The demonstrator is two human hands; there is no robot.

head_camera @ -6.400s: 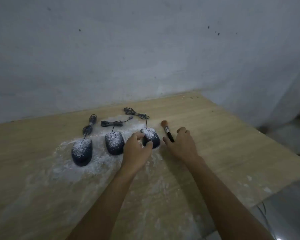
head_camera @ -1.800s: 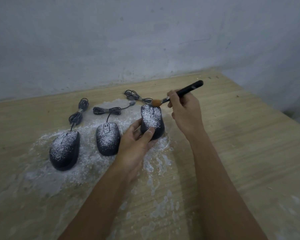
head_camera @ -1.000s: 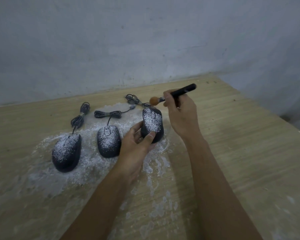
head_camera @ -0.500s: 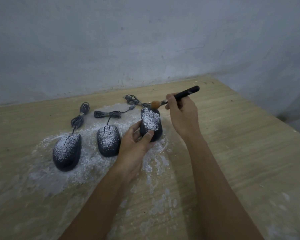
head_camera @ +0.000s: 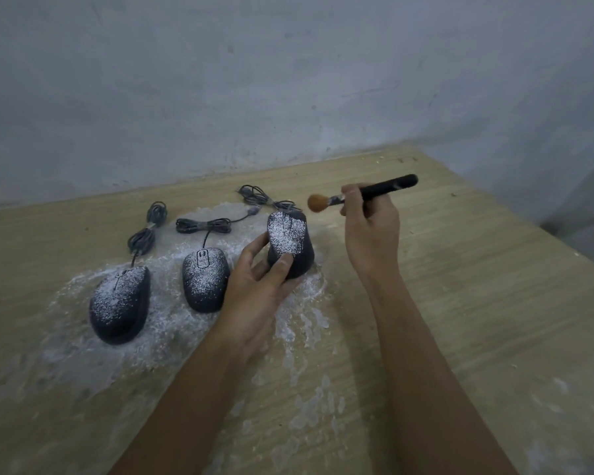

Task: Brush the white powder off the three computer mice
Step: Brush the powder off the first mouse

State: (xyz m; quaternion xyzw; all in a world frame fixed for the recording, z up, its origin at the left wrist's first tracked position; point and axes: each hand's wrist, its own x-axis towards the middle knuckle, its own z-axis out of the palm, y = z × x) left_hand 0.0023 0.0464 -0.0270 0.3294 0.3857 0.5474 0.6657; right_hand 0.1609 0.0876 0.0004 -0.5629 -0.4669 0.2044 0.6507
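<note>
Three dark computer mice dusted with white powder are on the wooden table. The left mouse and the middle mouse lie flat in spilled powder. My left hand grips the right mouse by its rear and holds it tilted up, nose away from me. My right hand holds a black-handled brush. Its orange bristle tip hovers just right of the mouse's nose, not touching it.
White powder is spread over the table around and in front of the mice. Coiled cables lie behind the mice. A grey wall stands close behind. The table's right edge falls off at far right.
The brush tip has lifted off the front of the right mouse and moved a little right. My left hand still holds that mouse tilted up.
</note>
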